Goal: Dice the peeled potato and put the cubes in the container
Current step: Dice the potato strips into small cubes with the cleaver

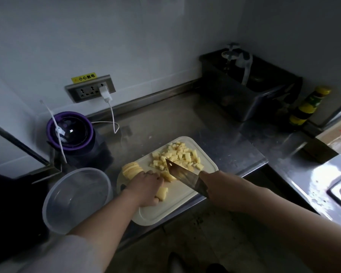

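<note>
Writing on the yellow sticker (83,77) above the grey wall socket (90,89) reads "小心触电". On our white plastic cutting board (165,211) lie matte pale-yellow potato cubes (177,156) and a fanned stack of potato slices (131,169). Our left hand (146,186) curls over cut potato strips (162,192), holding them down. Our right hand (215,186) grips a shiny steel knife (183,175), blade slanting beside the left knuckles. The round translucent plastic container (53,209) sits just left of the board.
</note>
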`<state>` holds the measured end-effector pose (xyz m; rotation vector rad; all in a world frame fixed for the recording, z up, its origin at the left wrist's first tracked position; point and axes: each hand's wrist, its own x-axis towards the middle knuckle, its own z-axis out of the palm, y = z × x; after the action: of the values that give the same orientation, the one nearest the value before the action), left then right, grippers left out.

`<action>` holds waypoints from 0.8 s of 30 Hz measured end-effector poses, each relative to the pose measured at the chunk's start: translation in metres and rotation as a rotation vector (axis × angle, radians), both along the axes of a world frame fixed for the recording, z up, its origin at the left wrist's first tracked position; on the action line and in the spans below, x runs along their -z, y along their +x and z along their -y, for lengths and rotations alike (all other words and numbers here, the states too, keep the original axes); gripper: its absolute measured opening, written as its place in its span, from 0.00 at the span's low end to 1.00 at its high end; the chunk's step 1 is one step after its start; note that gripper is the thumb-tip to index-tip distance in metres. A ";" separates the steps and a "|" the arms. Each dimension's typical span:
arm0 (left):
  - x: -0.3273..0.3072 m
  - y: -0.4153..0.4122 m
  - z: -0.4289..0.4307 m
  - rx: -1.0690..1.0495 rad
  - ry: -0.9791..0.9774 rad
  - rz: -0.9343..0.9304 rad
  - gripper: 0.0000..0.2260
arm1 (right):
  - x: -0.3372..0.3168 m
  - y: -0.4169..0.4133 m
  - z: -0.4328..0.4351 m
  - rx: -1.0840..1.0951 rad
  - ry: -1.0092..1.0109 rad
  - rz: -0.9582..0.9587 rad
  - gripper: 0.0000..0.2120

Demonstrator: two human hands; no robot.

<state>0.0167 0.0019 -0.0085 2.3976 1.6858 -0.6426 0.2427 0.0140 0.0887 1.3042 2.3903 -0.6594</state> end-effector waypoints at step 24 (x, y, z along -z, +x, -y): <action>0.034 0.029 0.053 -0.866 0.216 0.499 0.19 | 0.084 -0.023 0.043 -0.013 -0.016 -0.065 0.24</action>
<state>0.0460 -0.0509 -0.0429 1.4558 2.3023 0.2542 0.2195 -0.0286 0.0046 1.2778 2.4379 -0.7264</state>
